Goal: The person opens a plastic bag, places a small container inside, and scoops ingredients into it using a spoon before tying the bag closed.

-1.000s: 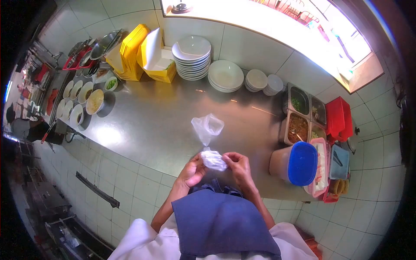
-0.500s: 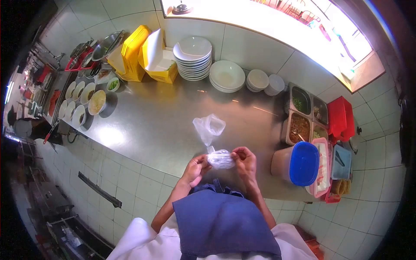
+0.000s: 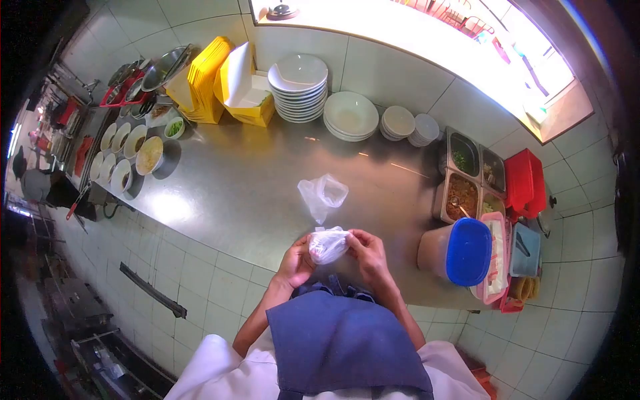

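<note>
A bunched white plastic bag [image 3: 328, 245] is held between both hands, low over the front edge of the steel counter. My left hand [image 3: 297, 262] grips its left side with curled fingers. On the right side, my right hand [image 3: 368, 255] pinches the bag's upper edge between thumb and fingers. What the bag contains, if anything, cannot be made out. Just beyond it, a second clear plastic bag [image 3: 323, 196] lies crumpled and partly open on the counter [image 3: 247, 193].
White plates [image 3: 298, 73] and bowls [image 3: 351, 115] are stacked by the wall, beside yellow cartons [image 3: 206, 83]. Filled bowls [image 3: 149, 156] stand at the left. Metal food pans [image 3: 461, 195] and a blue-lidded tub [image 3: 468, 252] are at the right. A person [image 3: 50, 187] shows at far left.
The held bag has turned and shifted slightly left. My right hand has moved left with it and now pinches nearer its top. The person at far left has shifted a little.
</note>
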### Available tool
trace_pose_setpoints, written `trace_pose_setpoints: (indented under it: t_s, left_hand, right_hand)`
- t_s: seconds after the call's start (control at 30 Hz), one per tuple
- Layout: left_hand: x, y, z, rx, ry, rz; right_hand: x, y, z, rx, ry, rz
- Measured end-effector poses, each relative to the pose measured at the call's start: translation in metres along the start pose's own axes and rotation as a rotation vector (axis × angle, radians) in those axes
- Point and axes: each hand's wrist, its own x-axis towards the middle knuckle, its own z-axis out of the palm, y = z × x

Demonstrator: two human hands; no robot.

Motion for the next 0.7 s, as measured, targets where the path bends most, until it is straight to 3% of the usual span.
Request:
trace_pose_setpoints:
  t_s: [0.13,0.23,0.33,0.53,0.63,0.7]
  left_hand:
    - [0.001,-0.005,0.003,-0.047,0.004,0.039]
    - [0.008,-0.010,-0.002,0.008,-0.001,0.038]
    - [0.010,-0.007,-0.019,-0.032,-0.099,0.070]
    - [0.003,-0.006,0.011,-0.144,-0.026,0.032]
    - [-0.005,0.003,0.038,-0.136,0.005,0.064]
    - [-0.005,0.001,0.042,0.177,0.028,0.181]
  right_hand:
    - [0.005,0.015,-0.017,0.518,-0.248,0.223]
    - [0.011,0.026,-0.020,0.705,-0.444,0.189]
    - [0.005,0.016,-0.010,0.687,-0.161,0.131]
    - [0.008,0.020,-0.012,0.991,-0.195,0.130]
    - [-0.004,-0.005,0.004,0.870,-0.200,0.035]
    - [0.004,0.004,-0.003,0.361,-0.254,-0.213]
